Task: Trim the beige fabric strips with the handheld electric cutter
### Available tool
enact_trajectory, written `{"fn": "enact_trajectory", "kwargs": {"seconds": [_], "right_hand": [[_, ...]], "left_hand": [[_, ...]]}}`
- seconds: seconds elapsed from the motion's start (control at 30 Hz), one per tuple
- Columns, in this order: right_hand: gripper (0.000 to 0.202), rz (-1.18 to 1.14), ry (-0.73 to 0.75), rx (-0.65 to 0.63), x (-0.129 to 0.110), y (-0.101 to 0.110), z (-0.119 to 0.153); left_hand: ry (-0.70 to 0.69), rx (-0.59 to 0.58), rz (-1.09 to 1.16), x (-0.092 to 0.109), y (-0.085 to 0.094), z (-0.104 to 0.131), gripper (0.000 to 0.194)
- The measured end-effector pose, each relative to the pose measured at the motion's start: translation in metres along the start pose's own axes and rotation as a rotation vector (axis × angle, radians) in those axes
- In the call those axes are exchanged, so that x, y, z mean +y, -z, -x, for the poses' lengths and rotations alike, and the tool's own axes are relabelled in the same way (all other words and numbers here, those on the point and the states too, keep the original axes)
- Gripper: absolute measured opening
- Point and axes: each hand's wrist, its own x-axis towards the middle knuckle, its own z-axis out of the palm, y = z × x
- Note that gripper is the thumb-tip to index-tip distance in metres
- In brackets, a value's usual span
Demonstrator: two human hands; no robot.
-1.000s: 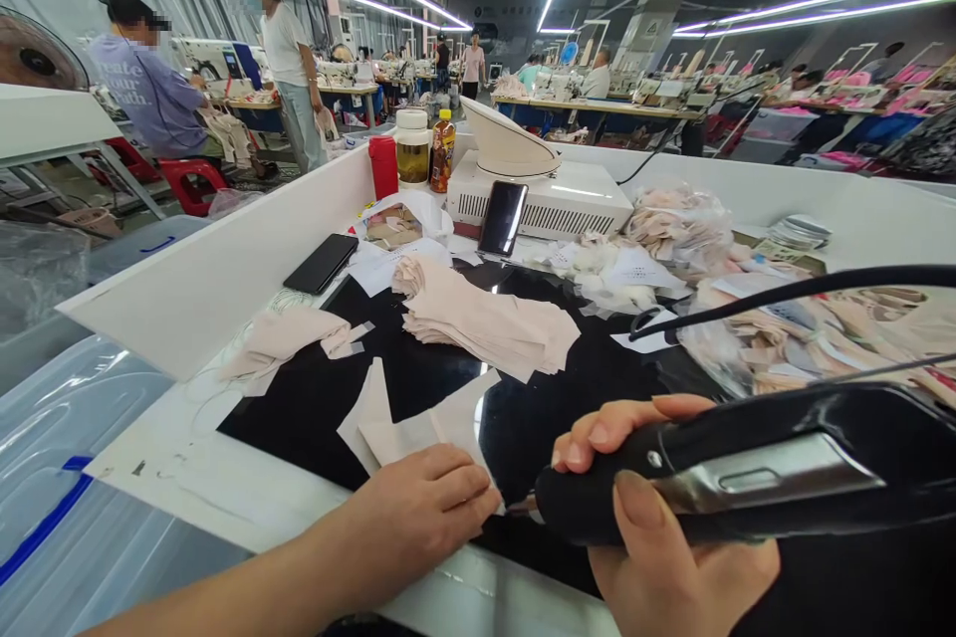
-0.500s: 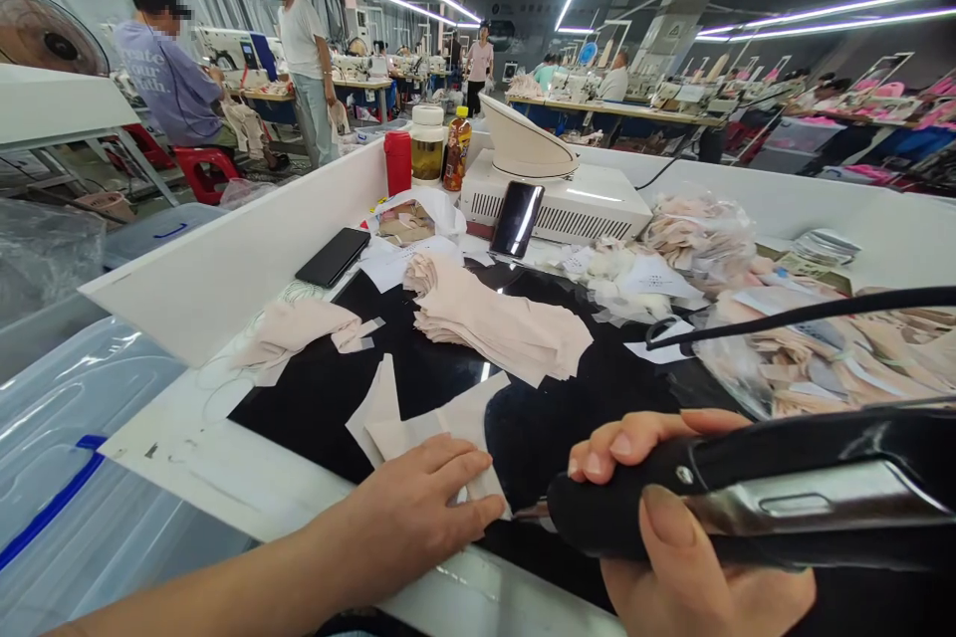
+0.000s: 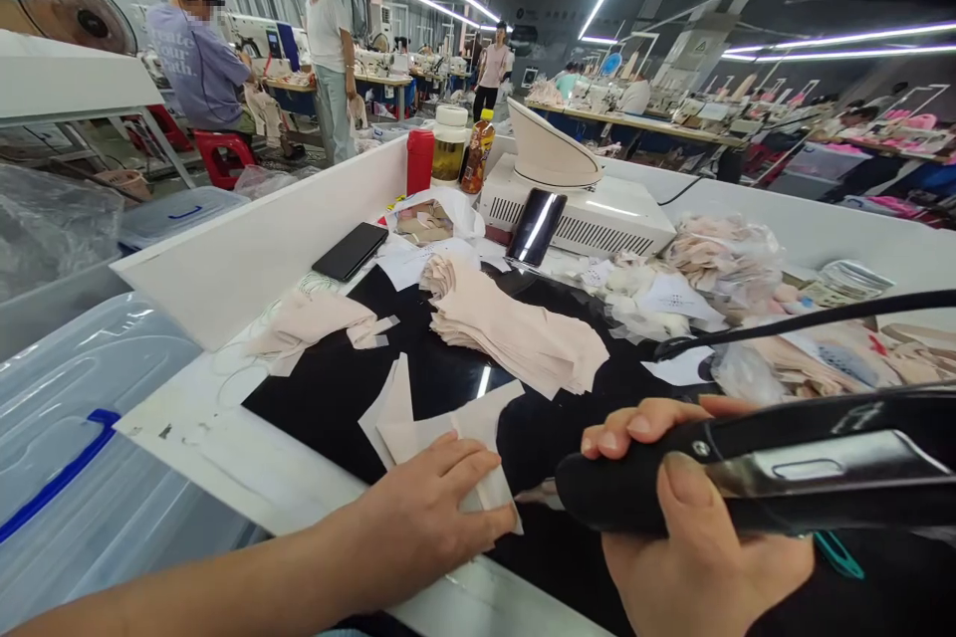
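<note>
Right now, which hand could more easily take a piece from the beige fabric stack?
Probably the left hand: it only rests on a fabric piece, while the right hand grips a black handheld tool.

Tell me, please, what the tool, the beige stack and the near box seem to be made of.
Tool: probably black plastic, glossy in its highlights; its panel, silvery and reflective, may be metal.
Stack: apparently fabric, matte, with thin, limp layers.
Box: likely plastic, smooth and translucent, with shiny reflections.
</note>
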Motion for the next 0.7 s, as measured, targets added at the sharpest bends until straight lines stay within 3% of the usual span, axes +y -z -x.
{"fn": "enact_trajectory", "kwargs": {"seconds": [0.7], "right_hand": [[0.038, -0.005, -0.023, -0.009, 0.011, -0.007, -0.007]], "left_hand": [[0.008, 0.068, 0.018, 0.002, -0.003, -0.002, 0.013]]}}
